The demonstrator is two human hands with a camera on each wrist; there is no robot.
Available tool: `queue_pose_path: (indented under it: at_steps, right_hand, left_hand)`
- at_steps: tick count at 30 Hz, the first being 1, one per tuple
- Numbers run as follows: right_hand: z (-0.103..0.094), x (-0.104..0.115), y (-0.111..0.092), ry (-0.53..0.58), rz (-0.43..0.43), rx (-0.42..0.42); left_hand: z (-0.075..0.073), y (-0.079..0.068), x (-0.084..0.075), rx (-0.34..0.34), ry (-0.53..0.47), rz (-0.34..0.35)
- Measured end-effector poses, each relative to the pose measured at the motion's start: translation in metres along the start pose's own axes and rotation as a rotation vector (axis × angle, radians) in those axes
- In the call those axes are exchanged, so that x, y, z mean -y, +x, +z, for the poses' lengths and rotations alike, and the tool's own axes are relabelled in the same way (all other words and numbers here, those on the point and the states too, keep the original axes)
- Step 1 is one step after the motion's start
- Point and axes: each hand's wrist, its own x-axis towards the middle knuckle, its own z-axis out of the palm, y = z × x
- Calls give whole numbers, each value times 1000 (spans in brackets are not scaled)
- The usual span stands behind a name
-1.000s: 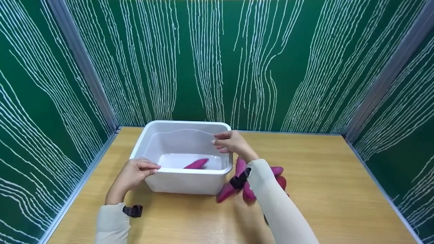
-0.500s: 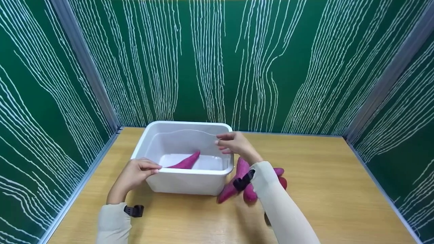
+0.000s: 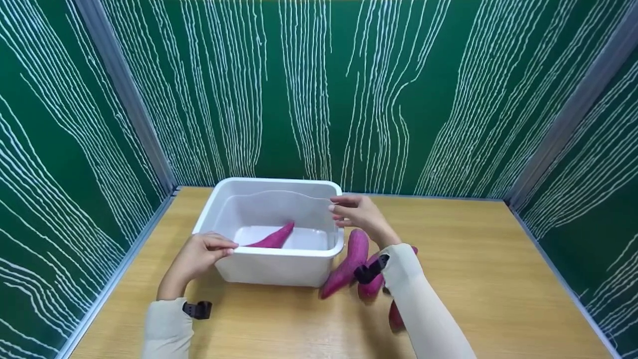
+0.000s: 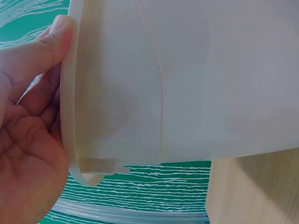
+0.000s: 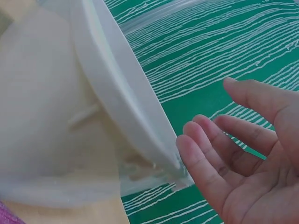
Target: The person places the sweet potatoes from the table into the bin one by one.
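Note:
A white plastic tub stands on the table with one pink-purple sweet potato lying in it. At its front left corner my left hand pinches the rim; the left wrist view has the thumb against the lip. My right hand is beside the tub's right wall, fingers loosely bent and holding nothing. In the right wrist view a gap shows between that thumb and the fingers. Below the right wrist lie several more sweet potatoes, partly covered by the sleeve.
The wooden table is enclosed by green panels with white wavy lines. Grey metal posts stand at the back corners. A redder sweet potato lies nearer the front, half behind the right forearm.
The sweet potato in the tub has shifted left and come to rest. My right hand has drawn back to the right from over the tub's edge. My left hand stays on the rim.

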Motion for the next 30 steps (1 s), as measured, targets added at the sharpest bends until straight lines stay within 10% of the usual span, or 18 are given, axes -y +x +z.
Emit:
queue_pose_path:
  at_steps: [8,30]
  right_hand:
    - [-9,-12,-5,55,-31,-30]
    - [-36,-52,-37,158,9,-112]
  left_hand:
    - [0,1,3,-15,12,73]
    - [1,0,1,-2,-10,14]
